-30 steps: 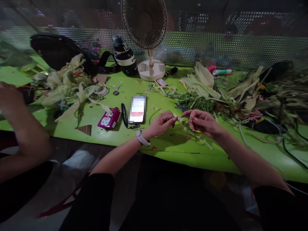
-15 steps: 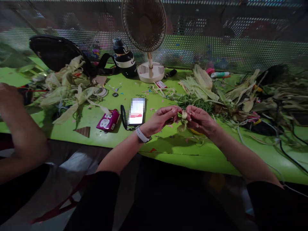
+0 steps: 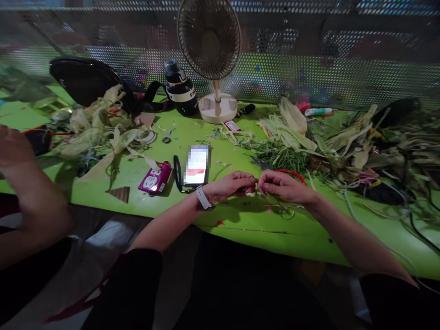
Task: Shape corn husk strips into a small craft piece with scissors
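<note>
My left hand (image 3: 233, 184) and my right hand (image 3: 280, 184) meet knuckle to knuckle just above the green table (image 3: 240, 220). Both are closed in a pinch on a small pale husk piece (image 3: 252, 193), which is mostly hidden between the fingers. A white watch (image 3: 204, 198) sits on my left wrist. Red-handled scissors (image 3: 288, 173) lie right behind my right hand, with a heap of green strips (image 3: 282, 156) beyond them.
A phone (image 3: 196, 164) and a pink packet (image 3: 155, 177) lie left of my hands. A desk fan (image 3: 213, 59), a dark bottle (image 3: 179, 88) and a black bag (image 3: 82, 80) stand at the back. Husk piles (image 3: 99, 128) and husk leaves (image 3: 343, 133) flank the middle. Another person's arm (image 3: 24, 183) is at far left.
My hands have dropped from a raised position to just above the table and drawn closer together, covering most of the husk piece. The red scissor handle now shows behind my right hand.
</note>
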### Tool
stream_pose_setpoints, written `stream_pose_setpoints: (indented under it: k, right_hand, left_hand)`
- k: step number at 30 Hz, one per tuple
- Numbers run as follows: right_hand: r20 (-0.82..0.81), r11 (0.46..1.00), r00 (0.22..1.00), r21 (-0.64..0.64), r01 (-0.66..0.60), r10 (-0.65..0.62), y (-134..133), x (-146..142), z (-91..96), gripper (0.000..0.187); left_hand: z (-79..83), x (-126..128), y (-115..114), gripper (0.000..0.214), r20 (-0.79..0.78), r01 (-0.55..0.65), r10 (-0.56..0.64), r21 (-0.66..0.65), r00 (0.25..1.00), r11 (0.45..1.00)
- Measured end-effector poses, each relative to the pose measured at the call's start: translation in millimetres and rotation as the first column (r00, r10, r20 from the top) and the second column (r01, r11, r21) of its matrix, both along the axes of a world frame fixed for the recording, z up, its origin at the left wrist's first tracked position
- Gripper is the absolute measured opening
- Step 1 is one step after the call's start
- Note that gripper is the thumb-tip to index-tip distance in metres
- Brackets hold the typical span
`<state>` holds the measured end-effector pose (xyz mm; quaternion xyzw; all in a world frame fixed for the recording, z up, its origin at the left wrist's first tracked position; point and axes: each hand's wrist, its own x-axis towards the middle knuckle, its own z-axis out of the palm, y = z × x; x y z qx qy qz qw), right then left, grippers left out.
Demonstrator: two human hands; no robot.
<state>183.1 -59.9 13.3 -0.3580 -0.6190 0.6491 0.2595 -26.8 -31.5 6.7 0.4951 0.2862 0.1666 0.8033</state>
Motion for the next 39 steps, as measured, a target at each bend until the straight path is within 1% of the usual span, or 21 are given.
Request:
stream_pose_setpoints:
  k: [2,5,7,9,11,12,14,16,18,19,21,24,27,28,30,32,33,34,36,38,39]
  right_hand:
    - [-0.003,1.000,1.000,0.004,0.002,-0.002,0.9,1.1,-2.4,0.036]
    - [-0.048,0.995,0.993,-0.020,0.103,-0.104,3.1,0.7,-5.8,0.035]
    - [-0.072,0.990,0.987,-0.019,0.140,-0.141,4.1,-1.0,-8.1,0.037]
    - [-0.073,0.986,0.984,0.024,0.166,-0.163,4.6,-3.0,-10.4,0.037]
    - [-0.050,0.969,0.977,0.131,0.211,-0.207,5.3,-4.2,-12.2,0.035]
    - [-0.024,0.948,0.971,0.210,0.237,-0.237,5.7,-4.4,-12.7,0.033]
    - [0.042,0.880,0.953,0.398,0.258,-0.299,6.7,-4.1,-12.4,0.027]
    - [0.099,0.784,0.932,0.574,0.234,-0.350,7.3,-3.8,-10.4,0.022]
    - [0.129,0.689,0.917,0.701,0.185,-0.377,7.2,-4.4,-7.8,0.018]
    - [0.141,0.651,0.916,0.743,0.154,-0.376,6.8,-5.2,-6.6,0.017]
    - [0.170,0.599,0.918,0.796,0.086,-0.358,5.5,-7.3,-5.1,0.015]
    - [0.211,0.561,0.915,0.828,0.019,-0.343,3.1,-11.5,-5.5,0.014]
    - [0.216,0.542,0.911,0.840,0.011,-0.352,1.4,-15.4,-6.8,0.015]
    - [0.206,0.546,0.911,0.838,0.025,-0.357,1.1,-16.2,-6.7,0.015]
    - [0.172,0.568,0.901,0.817,0.096,-0.398,1.3,-16.0,-5.6,0.015]
    - [0.145,0.585,0.871,0.790,0.184,-0.470,2.7,-13.2,-3.7,0.017]
    - [0.153,0.591,0.859,0.783,0.196,-0.488,3.8,-11.1,-2.9,0.017]
    - [0.177,0.598,0.856,0.781,0.178,-0.486,5.1,-8.8,-2.5,0.016]
    - [0.254,0.621,0.863,0.779,0.085,-0.437,7.8,-4.5,-2.5,0.015]
    - [0.317,0.645,0.865,0.764,0.010,-0.388,9.9,-1.3,-3.3,0.015]
    - [0.329,0.653,0.864,0.758,-0.001,-0.381,10.6,-0.2,-3.8,0.016]
  left_hand:
    - [-3.9,-1.6,1.6,0.040,0.006,-0.006,0.006,0.000,1.000,1.000]
    - [-14.5,0.6,6.0,0.041,0.133,-0.161,0.168,-0.063,0.977,0.985]
    - [-20.9,2.8,7.8,0.040,0.163,-0.223,0.244,-0.138,0.956,0.965]
    - [-24.4,3.5,8.1,0.036,0.143,-0.251,0.281,-0.195,0.949,0.948]
    - [-24.8,2.3,7.4,0.034,0.129,-0.263,0.294,-0.215,0.947,0.941]
    - [-24.3,1.4,6.9,0.032,0.126,-0.260,0.291,-0.213,0.949,0.942]
    - [-22.7,-0.4,6.1,0.031,0.108,-0.249,0.272,-0.190,0.956,0.950]
    - [-21.5,-1.2,6.0,0.035,0.082,-0.247,0.261,-0.153,0.962,0.957]
    - [-21.2,-0.7,6.5,0.037,0.068,-0.248,0.255,-0.096,0.965,0.964]
    - [-21.4,-0.1,6.8,0.037,0.065,-0.246,0.250,-0.065,0.966,0.967]
    - [-22.5,1.2,7.2,0.038,0.064,-0.245,0.245,-0.001,0.967,0.969]
    - [-24.1,2.8,5.8,0.041,0.060,-0.257,0.251,0.128,0.966,0.958]
    - [-24.0,3.5,2.4,0.036,0.034,-0.228,0.229,0.297,0.973,0.927]
    - [-23.7,3.6,1.2,0.034,0.032,-0.214,0.216,0.345,0.976,0.914]
    - [-23.6,3.5,-0.8,0.030,0.037,-0.185,0.187,0.423,0.982,0.887]
    - [-24.4,3.3,-1.6,0.026,0.051,-0.177,0.175,0.491,0.983,0.853]
    - [-25.2,3.1,-1.6,0.023,0.057,-0.179,0.176,0.528,0.983,0.830]
    - [-26.2,2.8,-1.5,0.021,0.065,-0.187,0.183,0.564,0.981,0.804]
    - [-28.3,2.1,-0.9,0.017,0.091,-0.209,0.195,0.613,0.977,0.762]
    - [-29.7,1.1,-0.5,0.020,0.106,-0.213,0.188,0.617,0.976,0.758]
    - [-30.0,0.5,-0.4,0.023,0.112,-0.213,0.182,0.607,0.977,0.765]
